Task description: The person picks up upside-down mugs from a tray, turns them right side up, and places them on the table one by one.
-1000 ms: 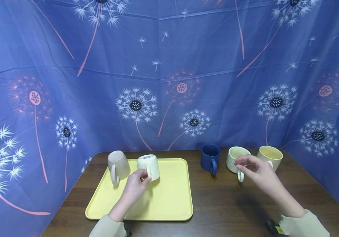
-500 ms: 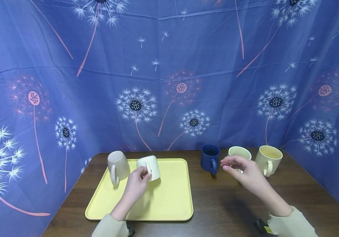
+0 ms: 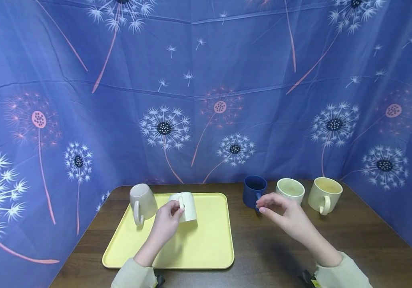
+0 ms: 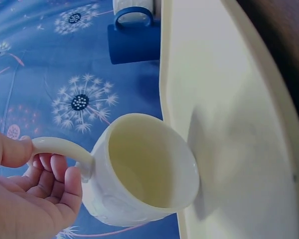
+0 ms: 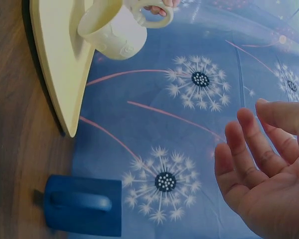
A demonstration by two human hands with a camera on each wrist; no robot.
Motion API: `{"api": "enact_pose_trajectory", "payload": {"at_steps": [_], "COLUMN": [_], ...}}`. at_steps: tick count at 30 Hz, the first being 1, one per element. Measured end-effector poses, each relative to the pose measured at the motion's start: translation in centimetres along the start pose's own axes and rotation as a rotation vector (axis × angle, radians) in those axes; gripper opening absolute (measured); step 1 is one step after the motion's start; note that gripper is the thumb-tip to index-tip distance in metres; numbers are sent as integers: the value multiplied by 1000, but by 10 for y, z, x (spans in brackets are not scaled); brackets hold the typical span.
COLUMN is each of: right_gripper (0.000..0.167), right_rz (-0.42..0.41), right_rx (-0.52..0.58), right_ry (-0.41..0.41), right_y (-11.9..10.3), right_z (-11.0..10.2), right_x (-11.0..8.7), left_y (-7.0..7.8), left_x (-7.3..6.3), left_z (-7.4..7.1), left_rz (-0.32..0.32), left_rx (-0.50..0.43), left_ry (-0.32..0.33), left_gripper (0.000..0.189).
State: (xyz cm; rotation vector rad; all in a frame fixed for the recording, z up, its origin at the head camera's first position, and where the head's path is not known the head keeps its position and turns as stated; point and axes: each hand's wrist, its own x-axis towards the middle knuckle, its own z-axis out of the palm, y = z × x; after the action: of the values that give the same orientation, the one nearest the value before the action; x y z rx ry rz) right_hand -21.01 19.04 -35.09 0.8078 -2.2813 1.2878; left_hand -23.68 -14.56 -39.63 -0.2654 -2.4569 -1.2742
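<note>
White mug [image 3: 189, 206], handle [image 4: 65, 146] in left grip [image 3: 166, 222], tilted

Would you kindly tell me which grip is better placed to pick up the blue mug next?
Probably the right grip: it holds nothing and is nearer the blue mug, while the left grip holds the white mug, tilted over the tray.

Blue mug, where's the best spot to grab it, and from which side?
Probably by the handle, coming from the person's near side with the empty right hand, which is closer than the left. The blue mug stands upright, mouth up, and its handle sticks out toward the person.
</note>
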Motion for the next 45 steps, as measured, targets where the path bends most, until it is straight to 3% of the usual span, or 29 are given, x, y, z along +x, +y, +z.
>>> {"api": "enact_pose_trajectory", "payload": {"at_steps": [8, 16, 24, 32, 45], "right_gripper": [17, 18, 22, 26, 31], "right_rz": [-8, -24, -89, -74, -166], "right_rx": [11, 19, 40, 59, 9], "right_ry": [-31, -43, -70, -99, -89], "right_y": [-4, -6, -8, -13, -23], "right_z": [8, 11, 18, 26, 40], "right_x": [0, 1, 4, 5, 9], "left_y": [13, 34, 55, 70, 86], "left_x": [-1, -3, -7, -16, -31], "left_z": [-4, -11, -18, -21, -14], "left_rz": [-5, -44, 3, 38, 120], "left_rx": [-4, -78, -118, -133, -139], "left_ry": [-58, -130, -186, -279, -355], "left_gripper": [5, 4, 4, 5, 5]}}
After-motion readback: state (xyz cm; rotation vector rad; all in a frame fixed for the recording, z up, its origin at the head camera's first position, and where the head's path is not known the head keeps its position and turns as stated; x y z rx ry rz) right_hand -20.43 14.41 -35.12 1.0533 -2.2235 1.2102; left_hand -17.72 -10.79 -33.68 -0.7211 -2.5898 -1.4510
